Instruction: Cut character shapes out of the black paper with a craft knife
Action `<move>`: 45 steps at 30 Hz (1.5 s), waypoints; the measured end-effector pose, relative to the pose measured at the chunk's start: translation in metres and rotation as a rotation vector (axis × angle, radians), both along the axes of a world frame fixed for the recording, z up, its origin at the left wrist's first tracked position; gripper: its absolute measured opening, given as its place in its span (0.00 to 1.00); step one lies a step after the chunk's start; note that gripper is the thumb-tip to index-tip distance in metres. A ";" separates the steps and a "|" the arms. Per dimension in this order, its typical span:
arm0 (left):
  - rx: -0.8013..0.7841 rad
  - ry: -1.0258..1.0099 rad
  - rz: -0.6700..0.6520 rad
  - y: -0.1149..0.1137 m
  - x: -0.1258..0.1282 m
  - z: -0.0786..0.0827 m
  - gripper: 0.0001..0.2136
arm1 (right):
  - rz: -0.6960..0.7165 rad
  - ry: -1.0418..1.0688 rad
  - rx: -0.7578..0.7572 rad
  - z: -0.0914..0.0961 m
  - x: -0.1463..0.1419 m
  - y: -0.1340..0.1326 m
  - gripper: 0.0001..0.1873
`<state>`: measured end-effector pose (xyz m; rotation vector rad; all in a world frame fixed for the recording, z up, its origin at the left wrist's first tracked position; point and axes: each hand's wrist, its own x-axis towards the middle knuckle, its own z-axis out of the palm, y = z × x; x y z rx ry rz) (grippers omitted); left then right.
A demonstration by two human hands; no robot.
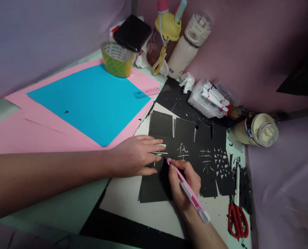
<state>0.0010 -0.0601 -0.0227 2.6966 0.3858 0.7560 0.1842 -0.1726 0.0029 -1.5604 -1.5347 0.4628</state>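
My left hand [140,155] lies flat with its fingers stretched out on the left part of a black paper sheet [160,186]. Between the fingers of my right hand [186,178] is a slim pink craft knife [187,190] with a grey slider, its tip down at the paper just beside my left fingertips. White Chinese characters and a patch of small cut triangles [222,162] run across the black sheet, and slits part its upper and lower edges. Beneath it is a pale board [128,193]. My left fingers partly cover the leftmost character.
Blue paper [91,100] on pink sheets [3,131], a tape roll [117,65] and a small ruler [148,92] lie left and behind. A phone [133,33], bottles [183,55], marker box [208,98] and cup [260,129] line the back. Red-handled scissors [238,221] lie right.
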 end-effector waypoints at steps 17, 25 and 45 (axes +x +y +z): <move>0.018 -0.010 0.000 0.001 0.000 -0.001 0.12 | 0.035 -0.052 -0.038 -0.002 0.002 0.004 0.04; 0.022 -0.015 0.006 0.001 0.001 0.000 0.12 | 0.107 -0.053 -0.074 0.003 0.002 0.005 0.06; 0.021 -0.029 0.015 0.000 0.000 0.004 0.11 | 0.105 0.001 -0.064 0.002 0.004 0.001 0.11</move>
